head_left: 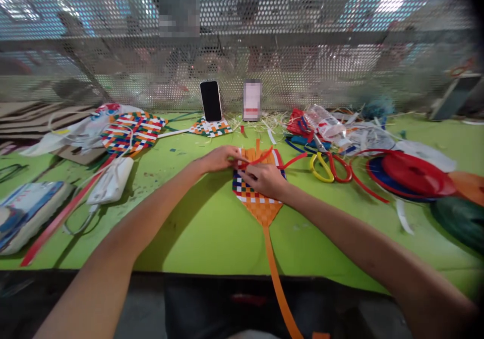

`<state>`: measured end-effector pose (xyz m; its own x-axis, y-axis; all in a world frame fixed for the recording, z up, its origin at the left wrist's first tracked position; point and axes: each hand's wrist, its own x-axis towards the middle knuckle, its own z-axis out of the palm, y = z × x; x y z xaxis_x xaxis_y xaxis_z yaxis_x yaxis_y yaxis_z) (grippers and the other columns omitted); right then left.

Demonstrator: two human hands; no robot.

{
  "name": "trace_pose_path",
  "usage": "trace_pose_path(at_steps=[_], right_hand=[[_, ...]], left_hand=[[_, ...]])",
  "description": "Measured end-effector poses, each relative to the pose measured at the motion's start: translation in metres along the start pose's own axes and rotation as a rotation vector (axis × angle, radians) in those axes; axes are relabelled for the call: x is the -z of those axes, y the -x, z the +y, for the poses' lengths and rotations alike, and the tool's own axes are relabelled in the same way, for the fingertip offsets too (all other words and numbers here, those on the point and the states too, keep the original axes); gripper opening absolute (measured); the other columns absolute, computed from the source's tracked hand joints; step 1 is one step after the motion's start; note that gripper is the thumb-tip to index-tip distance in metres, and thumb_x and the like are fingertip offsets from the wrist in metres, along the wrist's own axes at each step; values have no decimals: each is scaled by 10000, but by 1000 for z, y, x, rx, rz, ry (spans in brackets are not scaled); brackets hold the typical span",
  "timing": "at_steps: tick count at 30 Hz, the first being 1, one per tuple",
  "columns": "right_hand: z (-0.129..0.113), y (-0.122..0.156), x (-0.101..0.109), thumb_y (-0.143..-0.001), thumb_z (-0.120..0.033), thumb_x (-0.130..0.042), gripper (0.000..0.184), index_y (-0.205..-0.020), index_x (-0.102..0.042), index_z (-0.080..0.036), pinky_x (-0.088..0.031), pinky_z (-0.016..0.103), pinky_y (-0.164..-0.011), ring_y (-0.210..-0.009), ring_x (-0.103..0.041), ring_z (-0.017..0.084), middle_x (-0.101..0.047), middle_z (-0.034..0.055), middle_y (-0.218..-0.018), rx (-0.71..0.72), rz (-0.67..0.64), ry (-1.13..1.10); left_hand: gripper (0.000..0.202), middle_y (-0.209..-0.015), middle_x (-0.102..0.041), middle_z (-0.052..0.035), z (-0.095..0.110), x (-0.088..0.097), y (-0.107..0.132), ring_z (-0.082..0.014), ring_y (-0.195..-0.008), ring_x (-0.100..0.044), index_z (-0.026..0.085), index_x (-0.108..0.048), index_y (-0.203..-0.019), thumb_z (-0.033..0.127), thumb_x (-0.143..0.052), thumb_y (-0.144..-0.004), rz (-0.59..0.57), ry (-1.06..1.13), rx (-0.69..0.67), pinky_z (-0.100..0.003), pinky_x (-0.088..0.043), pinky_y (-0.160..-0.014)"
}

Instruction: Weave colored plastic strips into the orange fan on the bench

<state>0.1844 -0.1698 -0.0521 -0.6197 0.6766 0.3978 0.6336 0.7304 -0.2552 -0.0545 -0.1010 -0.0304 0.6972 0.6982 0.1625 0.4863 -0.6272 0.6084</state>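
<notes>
A woven fan-shaped piece [260,198] of orange, white, blue and red plastic strips lies flat on the table, its point towards me. A long orange strip [274,263] runs from that point over the table's front edge. My left hand [223,158] is at the weave's upper left edge, fingertips pinched on a red strip [264,158] lying across the orange ones. My right hand [266,180] rests over the weave, its fingers bent and pressed on the same strip. The red strip's far end sticks out on the right. My fingers hide part of the weave.
Right of the weave lie scissors [321,167] with yellow and red handles, and strip rolls [412,172]. Two phones [210,102] stand at the back by a perforated metal screen [264,51]. A woven fan [132,132] and white power strip [110,180] are on the left.
</notes>
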Motion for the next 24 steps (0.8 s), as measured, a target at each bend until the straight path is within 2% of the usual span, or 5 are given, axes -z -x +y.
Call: trace_pose_path(at_steps=[6,11,14,17,24], right_hand=[[-4,12,49,-1109,-544,-459,612,-606,-268,-252,-220,302,-516,-497,-266,107,-301,-46,-530,-137,598,-223],[46,41,111,-1084,-600,-468,595,-612,-307,-275,-253,315,-541,-524,-292,138,-296,-42,-541,-401,1000,32],[93,66,128,-1010,-488,-593,430,-670,-468,-256,-354,315,-611,-604,-473,167,-507,-5,-624,-669,764,150],[127,85,128,-858,-404,-773,279,-740,-592,-227,-403,319,-656,-689,-596,205,-652,32,-708,-938,298,95],[151,98,118,-723,-425,-898,410,-619,-557,-225,-328,301,-569,-587,-538,187,-541,-15,-542,-987,-83,119]], left_hand=[[368,-980,-736,-68,-5,-4,0,-170,-846,-681,260,-886,-1132,133,-712,-834,-114,109,-4,-283,-551,-835],[471,-1072,-771,-68,-12,-5,-4,-163,-896,-688,255,-832,-1283,100,-676,-866,-139,164,10,-260,-553,-846],[486,-1038,-772,-56,-16,-5,-6,-152,-895,-670,243,-806,-1335,90,-667,-895,-156,133,-3,-237,-531,-849],[465,-1049,-757,-63,-20,-4,-6,-151,-902,-653,242,-795,-1354,106,-669,-927,-150,100,-18,-243,-526,-870],[482,-1152,-759,-100,-21,-5,-5,-170,-979,-699,236,-802,-1338,59,-662,-912,-171,244,35,-302,-571,-929]])
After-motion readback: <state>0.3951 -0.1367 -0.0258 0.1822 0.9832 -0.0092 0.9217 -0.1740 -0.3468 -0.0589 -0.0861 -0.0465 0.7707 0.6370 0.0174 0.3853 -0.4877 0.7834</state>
